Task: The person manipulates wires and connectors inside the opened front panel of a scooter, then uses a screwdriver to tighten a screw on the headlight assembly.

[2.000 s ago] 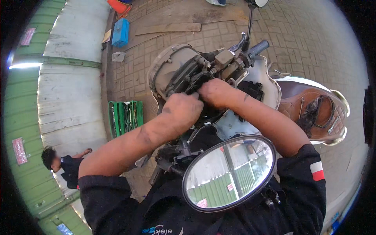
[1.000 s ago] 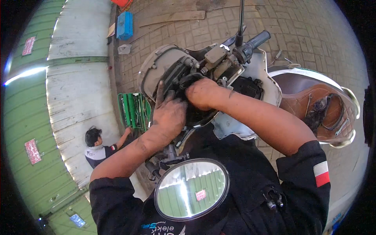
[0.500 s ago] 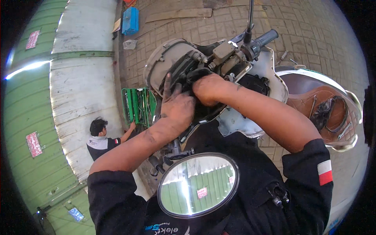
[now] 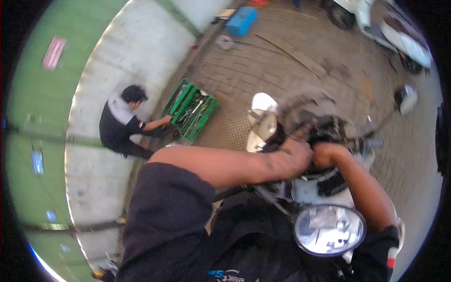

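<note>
Curling left hand and right hand close together; cannot tell if gripping anything. Reaching into the scooter's front, around two o'clock in view: seeming opened up already, but probably not being finished inside. Farther out, seeing a green toolbox lying open at ten o'clock.

A: What do we see at the scooter's front end?
B: Our left grip and right grip close together among its dark parts; what we hold is hidden.
A: And around that front end?
B: A rounded mirror on its near side, a green toolbox to its left, a co-worker farther left, one arm outstretched, and a parked white scooter beyond it, rightward.
</note>
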Demonstrator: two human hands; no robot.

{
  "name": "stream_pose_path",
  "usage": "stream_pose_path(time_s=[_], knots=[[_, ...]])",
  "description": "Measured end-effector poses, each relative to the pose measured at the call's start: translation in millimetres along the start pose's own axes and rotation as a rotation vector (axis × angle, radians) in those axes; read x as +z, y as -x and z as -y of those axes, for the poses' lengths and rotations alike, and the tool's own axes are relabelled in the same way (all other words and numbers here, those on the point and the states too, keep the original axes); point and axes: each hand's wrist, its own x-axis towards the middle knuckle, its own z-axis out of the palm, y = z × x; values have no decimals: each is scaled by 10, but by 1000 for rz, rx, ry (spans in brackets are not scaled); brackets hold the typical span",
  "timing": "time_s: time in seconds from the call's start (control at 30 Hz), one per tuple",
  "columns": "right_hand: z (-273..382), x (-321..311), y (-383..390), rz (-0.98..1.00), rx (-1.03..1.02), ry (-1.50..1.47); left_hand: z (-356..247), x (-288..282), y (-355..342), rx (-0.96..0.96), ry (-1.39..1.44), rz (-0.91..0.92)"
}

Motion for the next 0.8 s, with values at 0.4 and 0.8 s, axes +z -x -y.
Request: stream_pose_path(time_s=[0.4,0.8], knots=[[-661,388,-436,109,-327,209,-12,381,-267,234,89,-298],[-20,132,-46,-127,-128,-65,-15,475,-200,217,83,-254]])
